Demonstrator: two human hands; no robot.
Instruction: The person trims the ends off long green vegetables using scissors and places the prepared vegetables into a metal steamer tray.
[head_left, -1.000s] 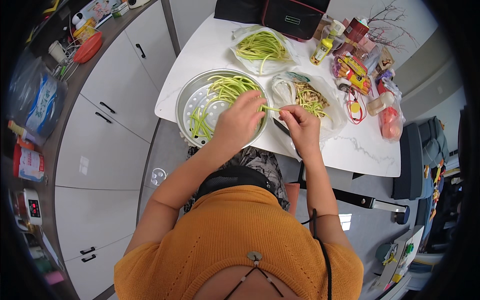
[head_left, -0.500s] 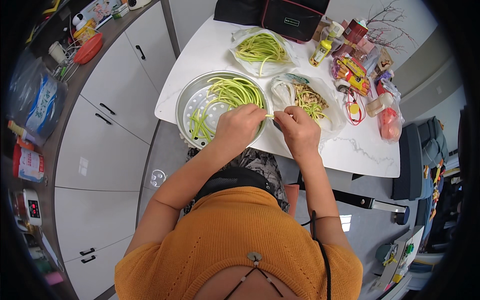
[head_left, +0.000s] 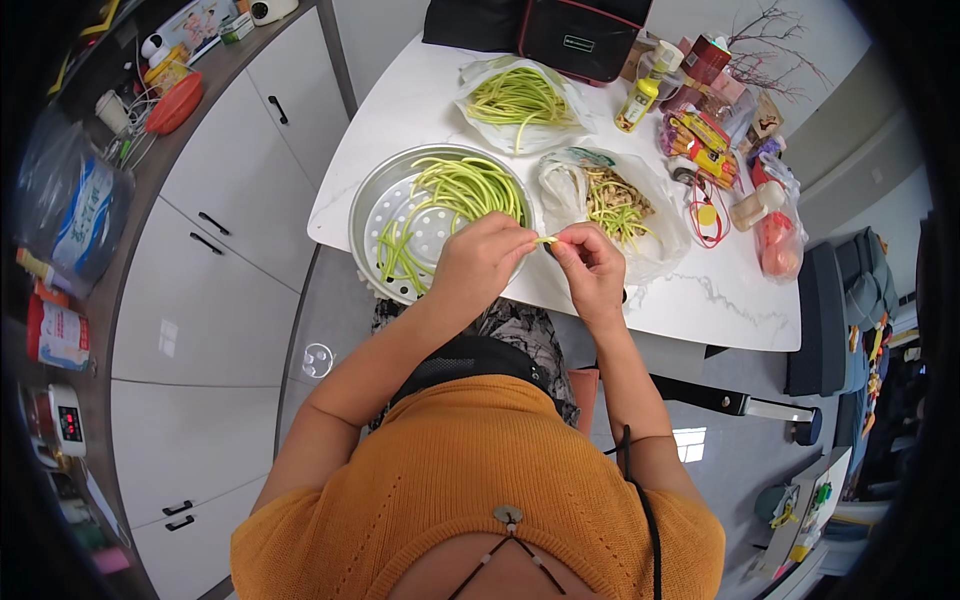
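Observation:
Between my hands runs a thin yellow-green garlic scape (head_left: 545, 240), its short exposed piece pinched at both sides. My left hand (head_left: 474, 262) closes on it over the right rim of a round perforated metal colander (head_left: 368, 205). My right hand (head_left: 592, 272) grips the other side with thumb and fingers, near the front of an open plastic bag (head_left: 665, 258). Inside that bag lie green trimmings (head_left: 622, 222) and brownish bits. A heap of long garlic scapes (head_left: 465, 187) fills part of the colander. Farther back, another plastic bag (head_left: 572, 138) holds an uncut-looking bunch (head_left: 518, 97).
A yellow bottle (head_left: 637, 105), snack packs (head_left: 700, 145), a red lanyard (head_left: 708, 225) and a bag of reddish fruit (head_left: 780, 248) stand on the table's right. A black case (head_left: 577, 40) sits at the back. White cabinets (head_left: 205, 290) curve along the left.
My right hand has moved slightly left, closer to my left hand. Both hands have dropped a little and still pinch the garlic scape, which now tilts slightly.

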